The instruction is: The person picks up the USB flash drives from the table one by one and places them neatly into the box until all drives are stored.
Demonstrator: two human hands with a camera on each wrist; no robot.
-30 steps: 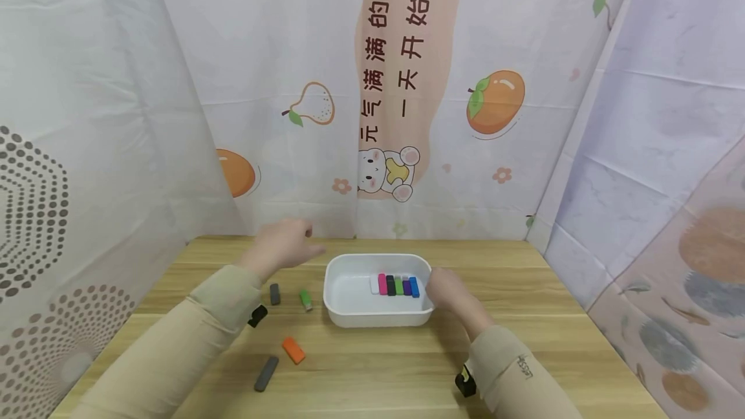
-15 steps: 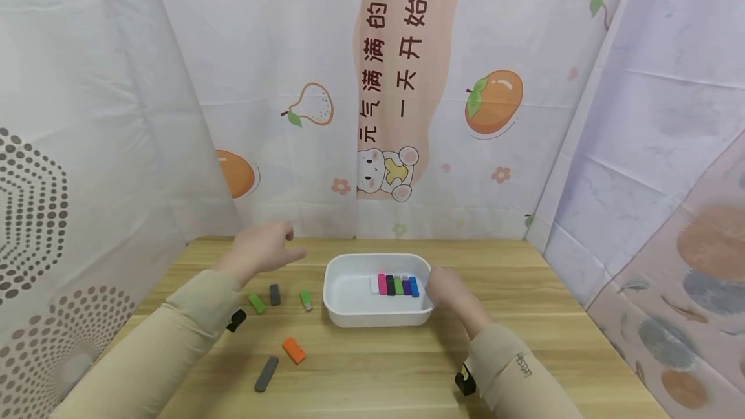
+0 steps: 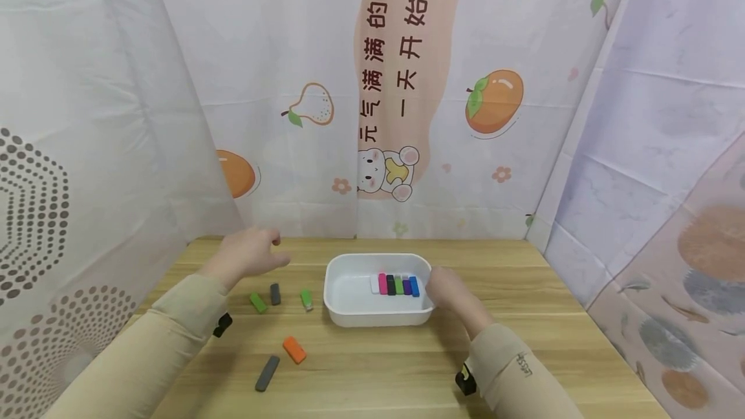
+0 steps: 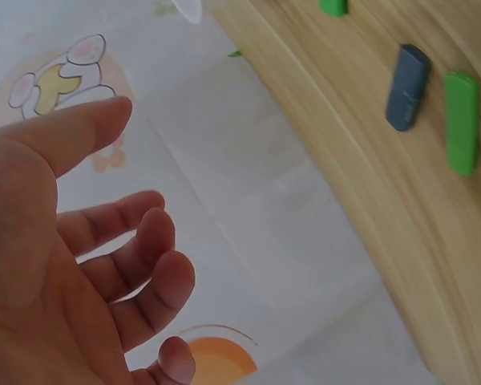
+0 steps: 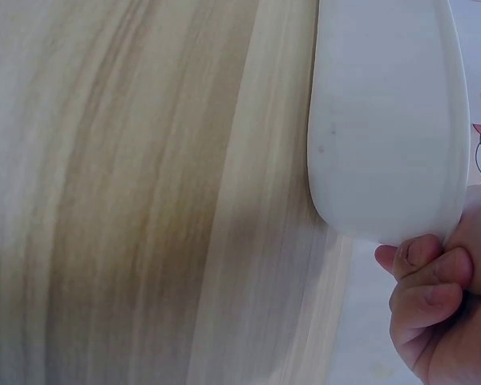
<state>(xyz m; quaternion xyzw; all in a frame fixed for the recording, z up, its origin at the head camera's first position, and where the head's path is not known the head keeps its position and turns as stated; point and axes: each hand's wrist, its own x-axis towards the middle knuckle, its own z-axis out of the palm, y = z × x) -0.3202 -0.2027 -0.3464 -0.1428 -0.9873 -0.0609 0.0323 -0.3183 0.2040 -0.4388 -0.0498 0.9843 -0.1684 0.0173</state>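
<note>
My left hand hangs in the air over the back left of the table, fingers loosely bent and nothing in them. In the left wrist view, a grey-blue USB stick and a green one lie on the wood, apart from that hand. On the right, my right hand pinches the rim of a white plastic tub, thumb inside or over the edge and fingers curled outside. The tub holds a row of USB sticks at its right half, among them a pink one and a blue one.
More USB sticks lie loose left of the tub: a green one with a silvery end, an orange one and a long grey one. A printed curtain hangs behind the wooden table.
My left hand has drawn back leftward, away from the tub. A green USB stick that the left arm covered has come into sight. The right hand stays at the tub's rim.
</note>
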